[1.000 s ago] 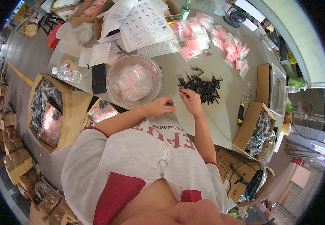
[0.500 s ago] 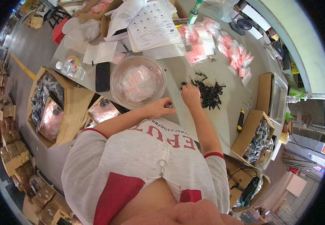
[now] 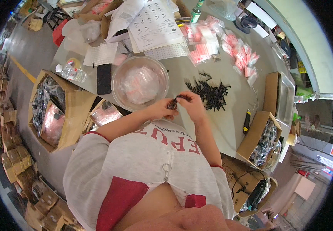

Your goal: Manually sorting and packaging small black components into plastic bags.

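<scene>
My left hand (image 3: 162,109) is closed around a few small dark pieces that look like black screws (image 3: 172,103), just off the near edge of the bowl. Close beside it, my right hand (image 3: 192,104) pinches a black screw between thumb and fingertips, brought up to the left hand's fingers. Right of both hands lies a loose pile of black screws (image 3: 213,95) on the grey table (image 3: 232,125). A clear round bowl (image 3: 115,92) with clear bags marked in red (image 3: 140,82) stands to the left.
Behind are papers (image 3: 157,27), red-and-clear packets (image 3: 240,54) and a green bottle (image 3: 196,13). A black phone (image 3: 104,79) and a water bottle (image 3: 71,72) lie left. At right are a yellow-and-black cutter (image 3: 247,121) and a cardboard box (image 3: 247,144) of dark bagged parts.
My right hand has moved left from the screw pile to my left hand, bringing a screw with it. My left hand stays near the bowl, still closed.
</scene>
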Motion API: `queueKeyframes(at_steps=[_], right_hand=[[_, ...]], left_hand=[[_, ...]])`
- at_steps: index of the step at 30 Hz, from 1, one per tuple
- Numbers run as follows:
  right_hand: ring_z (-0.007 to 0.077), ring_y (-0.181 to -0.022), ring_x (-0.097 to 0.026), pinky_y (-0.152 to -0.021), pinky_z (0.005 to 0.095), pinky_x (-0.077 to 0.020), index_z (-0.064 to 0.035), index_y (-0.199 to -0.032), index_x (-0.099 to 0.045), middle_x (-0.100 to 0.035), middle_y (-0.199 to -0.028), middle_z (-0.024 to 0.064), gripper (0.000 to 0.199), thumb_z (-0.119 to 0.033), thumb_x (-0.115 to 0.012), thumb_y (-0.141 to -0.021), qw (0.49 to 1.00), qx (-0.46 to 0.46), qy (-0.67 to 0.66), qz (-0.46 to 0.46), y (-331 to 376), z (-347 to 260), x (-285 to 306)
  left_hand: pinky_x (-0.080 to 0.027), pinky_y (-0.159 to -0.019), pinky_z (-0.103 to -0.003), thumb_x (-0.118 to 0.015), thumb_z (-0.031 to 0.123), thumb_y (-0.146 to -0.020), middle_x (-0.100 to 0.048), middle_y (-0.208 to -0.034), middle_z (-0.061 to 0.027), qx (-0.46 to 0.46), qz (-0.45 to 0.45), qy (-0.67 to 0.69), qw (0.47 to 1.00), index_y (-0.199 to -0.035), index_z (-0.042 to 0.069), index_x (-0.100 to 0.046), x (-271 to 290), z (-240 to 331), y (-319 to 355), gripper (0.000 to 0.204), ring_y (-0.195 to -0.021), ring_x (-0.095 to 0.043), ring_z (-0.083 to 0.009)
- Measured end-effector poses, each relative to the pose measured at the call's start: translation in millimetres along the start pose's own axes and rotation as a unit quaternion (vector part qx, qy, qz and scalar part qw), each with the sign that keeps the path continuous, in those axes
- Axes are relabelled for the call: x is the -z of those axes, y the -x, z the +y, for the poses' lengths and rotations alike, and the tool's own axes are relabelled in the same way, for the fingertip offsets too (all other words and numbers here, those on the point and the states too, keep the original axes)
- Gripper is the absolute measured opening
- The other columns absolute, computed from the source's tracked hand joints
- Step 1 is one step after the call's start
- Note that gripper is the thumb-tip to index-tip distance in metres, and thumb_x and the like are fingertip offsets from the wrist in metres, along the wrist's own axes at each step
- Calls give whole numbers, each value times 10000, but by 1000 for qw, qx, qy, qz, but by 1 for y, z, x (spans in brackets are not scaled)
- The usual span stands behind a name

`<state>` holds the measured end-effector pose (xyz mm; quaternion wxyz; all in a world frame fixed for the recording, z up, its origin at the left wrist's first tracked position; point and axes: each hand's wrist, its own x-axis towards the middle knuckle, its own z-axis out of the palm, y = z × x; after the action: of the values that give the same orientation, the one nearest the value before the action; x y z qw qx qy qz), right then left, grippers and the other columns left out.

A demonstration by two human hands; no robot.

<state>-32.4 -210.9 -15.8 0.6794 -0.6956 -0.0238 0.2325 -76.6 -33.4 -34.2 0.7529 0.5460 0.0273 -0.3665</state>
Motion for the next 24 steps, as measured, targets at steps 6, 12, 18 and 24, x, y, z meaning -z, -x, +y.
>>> queueKeyframes(at_steps=[6, 12, 18, 24], right_hand=[[85, -700, -556, -652, 223, -453, 32, -909, -646, -630, -792, 33, 122, -34, -645, -806, 993, -40, -109, -17, 29, -14, -11], [94, -692, -558, -645, 218, -458, 46, -929, -654, -621, -810, 40, 152, -38, -656, -802, 994, -40, -94, 32, 35, -7, -16], [147, -773, -568, -657, 282, -466, -7, -976, -667, -585, -878, 69, 290, -122, -737, -720, 997, 7, 68, 43, 40, 5, -20], [232, -838, -563, -712, 316, -469, -79, -1000, -674, -557, -991, 123, 326, -122, -749, -686, 964, 141, 199, 105, 63, -40, -26]], left_hand=[[-488, -624, -245, -660, 137, -834, -597, -865, -12, 22, -8, -36, 999, -1198, 68, -519, -7, 14, -1, 397, -763, -584, -101], [-452, -693, -223, -669, 116, -810, -597, -923, -12, -44, 3, -130, 991, -1155, 32, -547, -2, -2, -10, 375, -823, -551, -72], [-427, -763, -257, -689, 67, -772, -565, -937, -21, -102, 5, -197, 975, -1055, 15, -562, -4, -3, -7, 315, -856, -500, -86], [-428, -718, -264, -700, 94, -765, -527, -813, -16, -176, -31, -124, 976, -968, 20, -544, -16, 23, 6, 266, -784, -496, -100]])
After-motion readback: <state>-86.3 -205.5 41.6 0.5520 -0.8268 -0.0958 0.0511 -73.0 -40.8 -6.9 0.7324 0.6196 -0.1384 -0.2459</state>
